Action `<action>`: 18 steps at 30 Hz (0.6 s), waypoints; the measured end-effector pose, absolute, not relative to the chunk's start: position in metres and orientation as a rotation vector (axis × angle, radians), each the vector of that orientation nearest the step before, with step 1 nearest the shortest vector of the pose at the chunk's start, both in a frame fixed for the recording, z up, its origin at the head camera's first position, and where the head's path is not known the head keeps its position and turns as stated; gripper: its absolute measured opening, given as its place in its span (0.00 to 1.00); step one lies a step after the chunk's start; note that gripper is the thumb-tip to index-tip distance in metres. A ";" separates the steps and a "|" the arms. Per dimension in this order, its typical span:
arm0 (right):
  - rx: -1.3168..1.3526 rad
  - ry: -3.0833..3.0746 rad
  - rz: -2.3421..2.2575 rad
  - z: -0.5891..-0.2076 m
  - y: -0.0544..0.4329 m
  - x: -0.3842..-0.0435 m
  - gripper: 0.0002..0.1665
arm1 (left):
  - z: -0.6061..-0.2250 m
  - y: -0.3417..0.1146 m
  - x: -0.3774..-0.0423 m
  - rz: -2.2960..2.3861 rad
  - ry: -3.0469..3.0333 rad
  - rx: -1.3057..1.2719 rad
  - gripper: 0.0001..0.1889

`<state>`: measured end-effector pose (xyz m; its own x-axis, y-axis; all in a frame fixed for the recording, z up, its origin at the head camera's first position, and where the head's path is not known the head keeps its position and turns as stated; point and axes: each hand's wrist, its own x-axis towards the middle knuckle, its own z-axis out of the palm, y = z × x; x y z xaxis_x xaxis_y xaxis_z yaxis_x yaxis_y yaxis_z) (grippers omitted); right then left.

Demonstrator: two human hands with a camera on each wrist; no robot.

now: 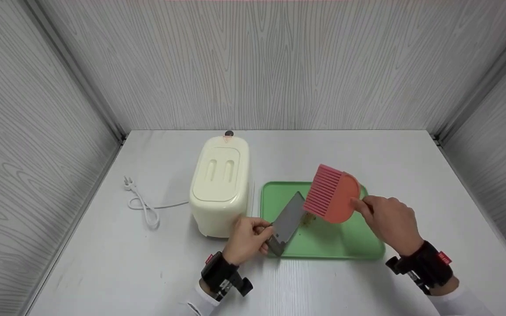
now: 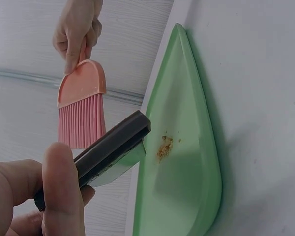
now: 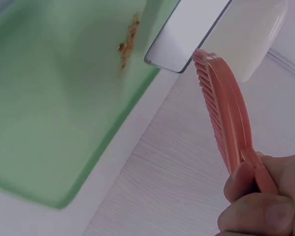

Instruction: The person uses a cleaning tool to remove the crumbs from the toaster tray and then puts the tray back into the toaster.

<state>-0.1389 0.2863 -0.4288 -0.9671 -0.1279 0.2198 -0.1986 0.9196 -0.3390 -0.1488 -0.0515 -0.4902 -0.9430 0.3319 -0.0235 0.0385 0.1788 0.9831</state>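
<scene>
My left hand (image 1: 248,239) pinches the dark end of a flat grey crumb tray (image 1: 289,218) between thumb and fingers. That crumb tray is tilted over the left part of a green tray (image 1: 345,248). With my right hand (image 1: 389,221) I grip the handle of an orange brush (image 1: 345,199), its pink bristles pointing left toward the crumb tray. The brush is raised above the green tray; whether its bristles touch the crumb tray I cannot tell. Brown crumbs (image 2: 165,147) lie in a small heap on the green tray, seen also as crumbs (image 3: 129,42) in the right wrist view.
A cream toaster (image 1: 218,184) with a closed lid stands just left of the green tray, close to my left hand. Its white cord and plug (image 1: 141,199) lie on the white table (image 1: 103,259) farther left. Wood-grain panels (image 1: 257,66) close off the back and sides.
</scene>
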 end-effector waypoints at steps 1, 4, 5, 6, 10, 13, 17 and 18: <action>0.256 -2.889 0.546 -0.429 0.283 -0.138 0.30 | -0.490 -0.052 -0.149 1.841 2.223 0.358 0.09; 0.271 -2.879 0.555 -0.429 0.275 -0.138 0.30 | -0.491 -0.052 -0.149 1.838 2.228 0.360 0.09; 0.269 -2.874 0.552 -0.429 0.273 -0.139 0.30 | -0.491 -0.052 -0.149 1.837 2.230 0.360 0.09; 0.265 -2.866 0.547 -0.430 0.272 -0.140 0.31 | -0.491 -0.052 -0.149 1.836 2.232 0.358 0.09; 0.245 -2.830 0.485 -0.433 0.269 -0.147 0.32 | -0.491 -0.051 -0.149 1.834 2.233 0.356 0.09; 0.241 -2.796 0.420 -0.436 0.270 -0.154 0.33 | -0.490 -0.051 -0.148 1.834 2.230 0.354 0.09; 0.238 -2.770 0.365 -0.441 0.271 -0.161 0.32 | -0.490 -0.050 -0.147 1.830 2.234 0.342 0.10; 0.236 -2.772 0.361 -0.441 0.271 -0.162 0.32 | -0.490 -0.050 -0.147 1.831 2.231 0.340 0.10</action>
<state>-0.1620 0.2710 -0.4412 -0.9304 -0.1195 0.3466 -0.2043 0.9540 -0.2196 -0.1472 -0.0497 -0.4900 -0.9455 0.3239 -0.0334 0.0304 0.1900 0.9813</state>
